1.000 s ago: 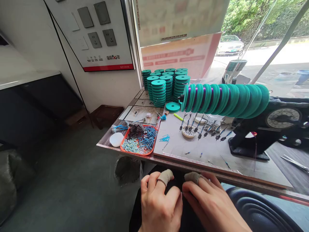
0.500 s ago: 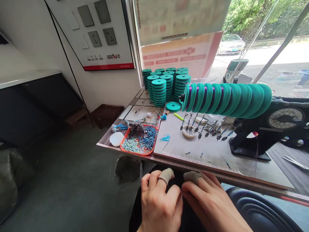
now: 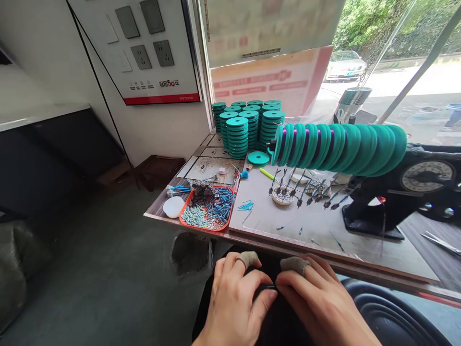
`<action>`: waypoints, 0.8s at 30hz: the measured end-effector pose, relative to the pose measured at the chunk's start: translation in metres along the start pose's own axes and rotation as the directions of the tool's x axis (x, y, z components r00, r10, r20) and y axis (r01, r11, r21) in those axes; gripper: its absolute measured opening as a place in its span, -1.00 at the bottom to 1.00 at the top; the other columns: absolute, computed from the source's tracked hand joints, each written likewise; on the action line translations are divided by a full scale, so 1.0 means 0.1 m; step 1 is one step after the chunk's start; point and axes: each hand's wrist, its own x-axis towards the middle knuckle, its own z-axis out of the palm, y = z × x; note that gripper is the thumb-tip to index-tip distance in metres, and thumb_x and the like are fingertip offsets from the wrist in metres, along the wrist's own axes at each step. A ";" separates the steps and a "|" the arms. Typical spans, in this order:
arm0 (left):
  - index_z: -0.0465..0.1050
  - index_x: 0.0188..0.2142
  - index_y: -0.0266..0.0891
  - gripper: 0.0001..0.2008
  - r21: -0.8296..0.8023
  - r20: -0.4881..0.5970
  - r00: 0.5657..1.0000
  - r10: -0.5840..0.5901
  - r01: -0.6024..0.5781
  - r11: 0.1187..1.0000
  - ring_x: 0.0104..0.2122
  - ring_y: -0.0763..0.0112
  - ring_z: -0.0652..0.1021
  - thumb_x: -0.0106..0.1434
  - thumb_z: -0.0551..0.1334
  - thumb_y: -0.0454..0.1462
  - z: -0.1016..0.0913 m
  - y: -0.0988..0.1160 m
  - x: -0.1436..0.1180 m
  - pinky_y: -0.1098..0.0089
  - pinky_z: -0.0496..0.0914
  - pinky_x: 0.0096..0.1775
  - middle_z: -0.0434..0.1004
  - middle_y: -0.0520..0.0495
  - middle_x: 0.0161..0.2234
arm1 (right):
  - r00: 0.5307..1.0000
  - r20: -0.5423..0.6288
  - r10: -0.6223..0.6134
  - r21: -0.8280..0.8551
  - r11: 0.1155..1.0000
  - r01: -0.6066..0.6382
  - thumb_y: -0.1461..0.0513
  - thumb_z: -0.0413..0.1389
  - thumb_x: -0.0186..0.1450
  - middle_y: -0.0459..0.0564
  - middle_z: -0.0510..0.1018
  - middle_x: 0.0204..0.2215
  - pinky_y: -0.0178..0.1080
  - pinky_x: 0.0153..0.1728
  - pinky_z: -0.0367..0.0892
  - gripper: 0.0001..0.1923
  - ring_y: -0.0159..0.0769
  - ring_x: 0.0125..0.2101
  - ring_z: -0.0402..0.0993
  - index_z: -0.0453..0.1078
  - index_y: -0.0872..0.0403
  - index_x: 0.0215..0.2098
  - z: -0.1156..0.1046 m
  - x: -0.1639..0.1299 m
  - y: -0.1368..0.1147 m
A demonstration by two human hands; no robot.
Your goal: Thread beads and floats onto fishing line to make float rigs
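Note:
Over my lap, just below the table edge, my left hand [image 3: 239,293] and my right hand [image 3: 311,283] meet at the fingertips. A thin dark piece [image 3: 268,287] lies between the left thumb and index finger and runs to the right fingertips. What kind it is I cannot make out. Both hands are closed in a pinch, and a cloth finger cover wraps an index finger on each. Above them on the table lie small blue pieces [image 3: 280,228], a bundle of light-blue strips [image 3: 245,205] and a shallow dish of beads [image 3: 283,196].
At left stands an orange tray [image 3: 183,216] of small blue and green parts beside a white round lid [image 3: 173,207]. Teal spools [image 3: 236,137] are stacked behind; more fill the spindle of a black winding machine [image 3: 378,214]. Scissors [image 3: 441,241] lie at right, black nested basins [image 3: 385,307] below.
My left thumb and index finger have shifted right and spread a little, showing the thin dark piece between the hands. The right hand has moved slightly right. The table things are unchanged.

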 end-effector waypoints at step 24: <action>0.46 -0.42 -0.14 -0.91 -0.035 -0.051 0.999 0.003 -0.005 0.999 -0.20 0.27 0.42 0.11 0.29 -0.38 0.00 0.00 0.03 0.22 0.28 -0.16 0.50 0.01 -0.27 | 0.997 0.076 -0.012 0.052 0.999 0.008 0.30 -0.16 0.39 -0.15 0.42 -0.53 -0.09 -0.02 0.11 -0.74 -0.33 -0.47 0.42 0.27 0.02 -0.39 0.08 -0.05 0.03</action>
